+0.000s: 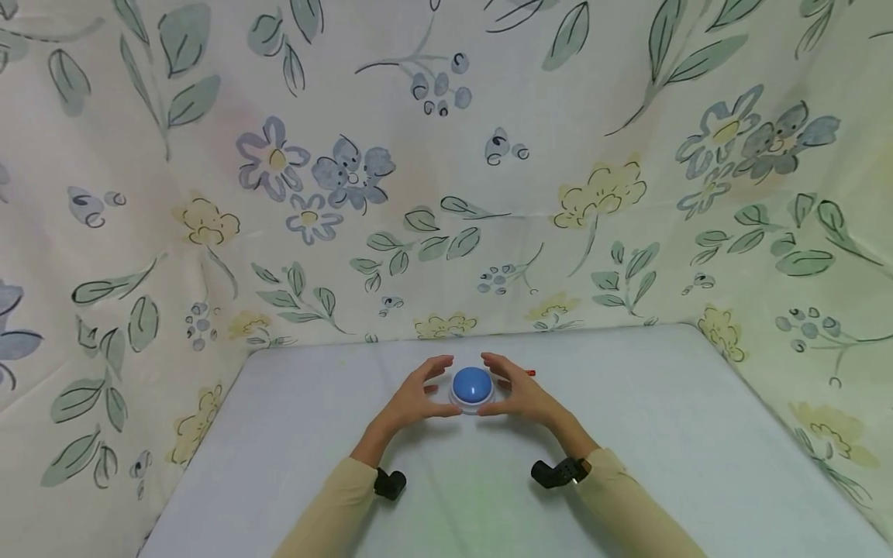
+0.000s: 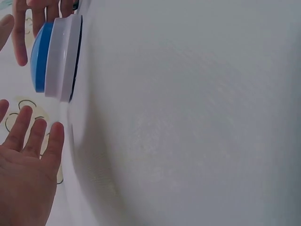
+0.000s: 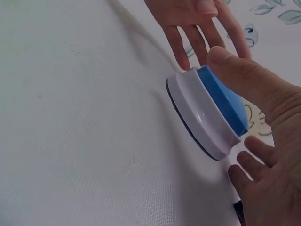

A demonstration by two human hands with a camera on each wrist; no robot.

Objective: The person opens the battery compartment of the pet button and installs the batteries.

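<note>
A round push button (image 1: 472, 386) with a blue dome and a white base sits on the white table (image 1: 460, 496), between the two hands. To its left the left hand (image 1: 413, 401) is spread in a C shape, thumb near the front of the base and fingers toward the far side. Mirroring it on the right is the right hand (image 1: 523, 395), its fingers also parted. In the left wrist view a gap shows between the left fingers (image 2: 55, 146) and the button (image 2: 59, 59). The right wrist view has the right thumb (image 3: 235, 70) beside the blue dome.
Behind the right hand a small red object (image 1: 531, 373) pokes out, mostly hidden. Floral cloth (image 1: 446, 170) hangs behind the table and along both sides. Each wrist wears a black camera, such as the one on the right (image 1: 560, 472).
</note>
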